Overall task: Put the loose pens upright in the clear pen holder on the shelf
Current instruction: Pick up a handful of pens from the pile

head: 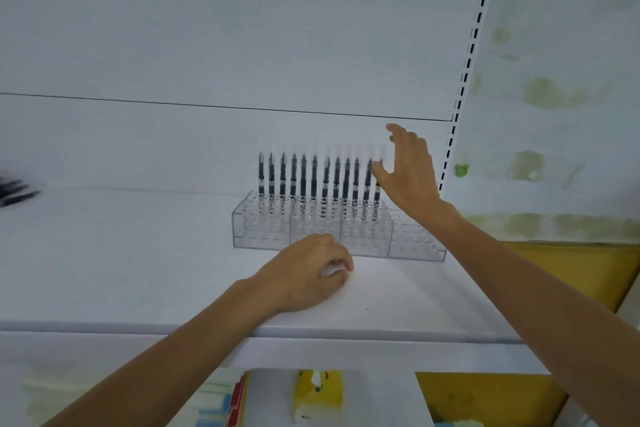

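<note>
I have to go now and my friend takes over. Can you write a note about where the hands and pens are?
Right hand: fingers spread open at the last pen of the upright pens; gripping or not, unclear.
Left hand: curled on the shelf before the clear pen holder; contents hidden.
Done: a row stands along the holder's back.
Left: loose pens lie far left; front holes empty.
</note>
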Tool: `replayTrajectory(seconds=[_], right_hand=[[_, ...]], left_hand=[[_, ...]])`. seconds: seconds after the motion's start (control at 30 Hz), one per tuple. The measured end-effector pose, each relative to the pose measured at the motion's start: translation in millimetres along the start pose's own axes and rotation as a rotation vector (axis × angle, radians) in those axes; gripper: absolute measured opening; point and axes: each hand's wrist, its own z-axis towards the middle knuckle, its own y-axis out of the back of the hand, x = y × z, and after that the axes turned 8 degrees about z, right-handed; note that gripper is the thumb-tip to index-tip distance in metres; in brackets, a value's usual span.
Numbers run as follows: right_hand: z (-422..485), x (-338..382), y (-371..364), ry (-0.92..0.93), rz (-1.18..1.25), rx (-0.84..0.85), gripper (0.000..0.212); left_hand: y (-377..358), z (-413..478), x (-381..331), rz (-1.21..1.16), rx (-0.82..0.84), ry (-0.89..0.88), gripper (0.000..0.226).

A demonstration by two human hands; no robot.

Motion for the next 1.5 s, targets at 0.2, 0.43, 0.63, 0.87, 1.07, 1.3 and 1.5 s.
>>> replayTrajectory(seconds=[0.2, 0.43, 0.63, 0.87, 1.07, 1.3, 1.5], right_hand=[[20, 103, -20, 0.249, 0.118, 0.021, 0.047], [10, 275, -125, 0.383, 0.341, 0.161, 0.040], [-14, 411, -206, 0.416, 0.492, 0.305, 0.040], [-56, 482, -278, 0.337, 0.584, 0.440, 0.030], [-50, 500, -303, 0.283, 0.567, 0.482, 0.026], [-29, 526, -345, 0.304, 0.519, 0.531, 0.020], [19, 557, -383, 0.360, 0.502, 0.536, 0.019]], left_hand=[[46, -49, 48, 0.041, -0.116, 0.061, 0.018], [133, -191, 143, 0.082, -0.382, 0.413, 0.018], [198, -333, 206, 0.113, -0.530, 0.645, 0.035], [225, -430, 255, 0.139, -0.503, 0.753, 0.034], [227, -454, 290, 0.100, -0.483, 0.784, 0.020], [224, -470, 343, 0.113, -0.466, 0.812, 0.019], [266, -461, 415, 0.165, -0.438, 0.821, 0.018]])
